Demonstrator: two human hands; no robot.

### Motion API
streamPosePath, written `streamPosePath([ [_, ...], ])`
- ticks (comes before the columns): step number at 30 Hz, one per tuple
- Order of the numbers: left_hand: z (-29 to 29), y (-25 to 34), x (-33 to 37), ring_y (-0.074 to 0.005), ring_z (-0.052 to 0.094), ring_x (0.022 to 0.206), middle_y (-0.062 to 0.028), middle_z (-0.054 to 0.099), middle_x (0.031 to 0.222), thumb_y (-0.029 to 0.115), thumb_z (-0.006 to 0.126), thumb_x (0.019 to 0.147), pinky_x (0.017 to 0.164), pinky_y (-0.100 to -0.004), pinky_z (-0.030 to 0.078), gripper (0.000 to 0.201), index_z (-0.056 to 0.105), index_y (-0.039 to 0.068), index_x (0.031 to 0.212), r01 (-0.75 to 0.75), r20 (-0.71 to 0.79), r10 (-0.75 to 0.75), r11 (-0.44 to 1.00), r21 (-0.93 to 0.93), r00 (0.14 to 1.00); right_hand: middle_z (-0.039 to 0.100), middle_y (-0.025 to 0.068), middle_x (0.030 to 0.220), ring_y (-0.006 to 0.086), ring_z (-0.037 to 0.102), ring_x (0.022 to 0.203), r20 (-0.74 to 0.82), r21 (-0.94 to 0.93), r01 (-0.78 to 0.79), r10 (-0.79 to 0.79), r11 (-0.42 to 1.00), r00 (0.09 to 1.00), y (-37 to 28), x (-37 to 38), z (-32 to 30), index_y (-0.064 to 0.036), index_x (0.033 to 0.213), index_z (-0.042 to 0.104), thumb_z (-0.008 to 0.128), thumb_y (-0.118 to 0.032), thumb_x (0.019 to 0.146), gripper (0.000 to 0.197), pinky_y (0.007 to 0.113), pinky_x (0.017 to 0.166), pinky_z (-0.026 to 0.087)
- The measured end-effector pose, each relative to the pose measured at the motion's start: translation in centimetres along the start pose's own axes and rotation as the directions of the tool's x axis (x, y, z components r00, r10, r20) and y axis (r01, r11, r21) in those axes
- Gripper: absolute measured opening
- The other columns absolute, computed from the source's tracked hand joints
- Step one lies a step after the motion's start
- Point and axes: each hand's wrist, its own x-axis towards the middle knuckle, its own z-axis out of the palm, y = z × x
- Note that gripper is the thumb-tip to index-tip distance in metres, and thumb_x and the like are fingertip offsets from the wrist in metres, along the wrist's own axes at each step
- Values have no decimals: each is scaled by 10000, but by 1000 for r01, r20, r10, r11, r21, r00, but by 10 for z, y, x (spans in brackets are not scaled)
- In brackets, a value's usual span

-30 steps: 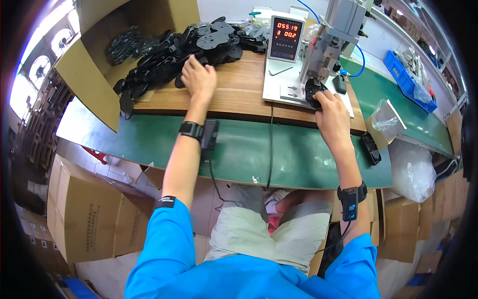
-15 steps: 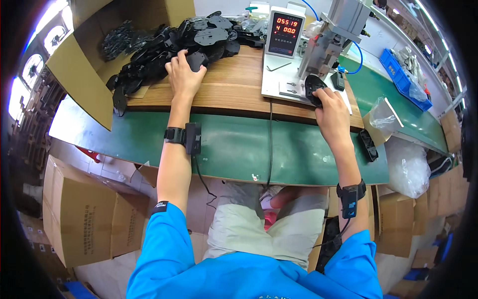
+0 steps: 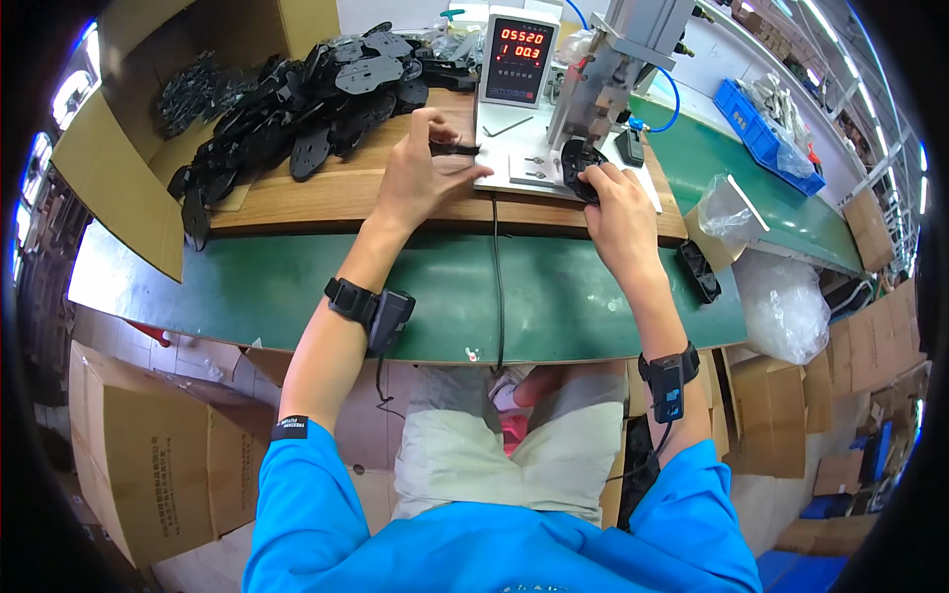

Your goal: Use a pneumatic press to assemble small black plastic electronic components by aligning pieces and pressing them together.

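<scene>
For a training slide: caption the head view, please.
Left hand pinches a black part; right hand holds another at the press.

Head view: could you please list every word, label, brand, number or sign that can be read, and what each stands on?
White-framed display: two rows of red digits, not copied here; smaller marks blurred.
Lower-left carton: dark print, too blurred to read.
Black sleeve tag: white lettering, too small to read reliably.
Blue bin: pale marking, too small.
</scene>
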Motion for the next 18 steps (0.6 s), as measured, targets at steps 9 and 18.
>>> streamPosePath([
  [9,10,-1,3,-292,731,1110,-162,717,1261,-78,694,920,965,-387,591,494,604,54,1387,-184,74,182,983,25,980,660,130,1045,370,619,1052,-2,214,21,-21,977,1000,27,9,-15,-46,1076,659,673,-2,821,260,477,903,526],
  [18,20,33,-8,-387,649,1261,-195,678,1330,-143,670,790,1042,-450,540,597,572,35,1351,-366,219,360,931,-15,907,722,154,1090,365,694,999,-248,379,91,6,921,969,-18,-202,-91,-20,1055,697,710,18,705,353,454,870,568],
])
